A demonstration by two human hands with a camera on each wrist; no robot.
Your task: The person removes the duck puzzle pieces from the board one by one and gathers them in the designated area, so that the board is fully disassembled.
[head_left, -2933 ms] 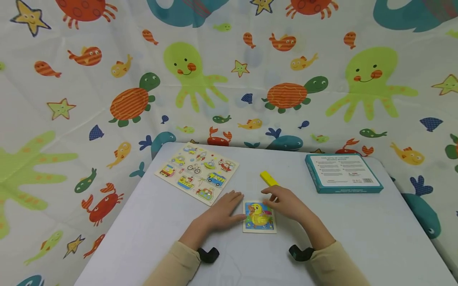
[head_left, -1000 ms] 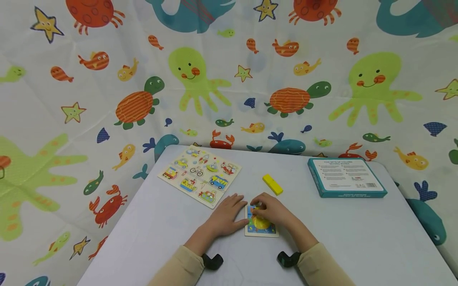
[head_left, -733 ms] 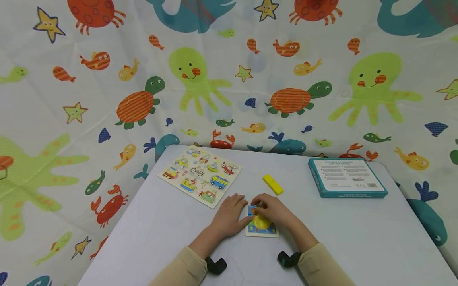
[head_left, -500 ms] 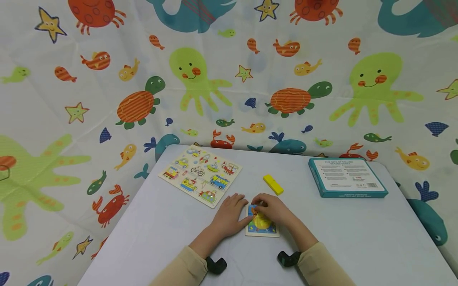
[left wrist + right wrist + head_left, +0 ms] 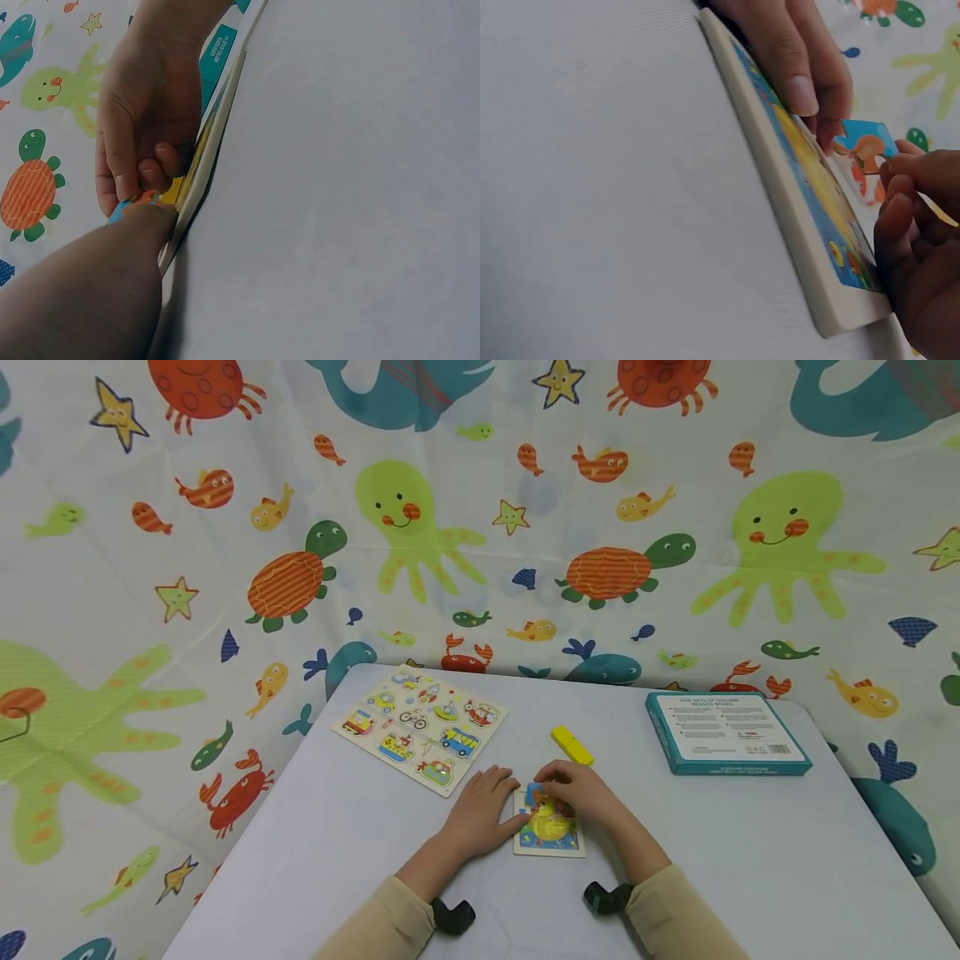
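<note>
A small duck jigsaw puzzle (image 5: 550,841) in a pale wooden frame lies on the white table before the person. The right hand (image 5: 583,791) pinches a puzzle piece (image 5: 866,144), blue with the duck's orange bill, between thumb and finger; in the right wrist view it is raised off the puzzle and tilted. Beside the puzzle, the left hand (image 5: 480,810) lies with fingers extended on the table, its thumb reaching over the puzzle's left edge. The right hand hides the puzzle's upper right part.
A vehicle puzzle board (image 5: 420,727) lies at the back left. Behind the right hand is a yellow block (image 5: 572,745). A teal box (image 5: 727,732) sits at the back right. A sea-animal cloth (image 5: 517,552) hangs behind the table.
The right hand came down onto the puzzle's upper part, took hold of a piece there, and has lifted it slightly. The left thumb shifted a little further over the puzzle's edge.
</note>
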